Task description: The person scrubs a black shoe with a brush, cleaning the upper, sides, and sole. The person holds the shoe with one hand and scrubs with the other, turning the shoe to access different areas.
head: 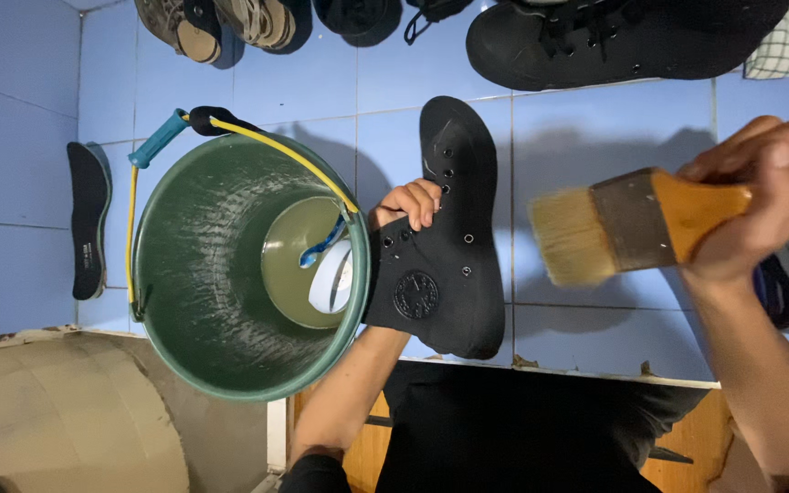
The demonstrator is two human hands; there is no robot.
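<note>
Nearest, at the lower edge: black-clad lap and two bare forearms rising into view. Left hand (405,204) curled around the ankle opening of a black high-top shoe (445,239), fingers hooked over its edge, shoe held on its side above the blue tiled floor (595,128), toe pointing away, round patch at the ankle facing up. Right hand (758,203) wrapped tight around the orange wooden handle of a wide paintbrush (615,225), pale bristles pointing toward the shoe, close but apart from it. Just left of the shoe, touching its heel side: green bucket (221,274) with a yellow-and-teal handle, murky water and a white object at the bottom. Further left on the tiles, a loose black insole (89,219). Farthest off, along the top: a second black shoe (614,41) and several other pairs of footwear (230,23).
</note>
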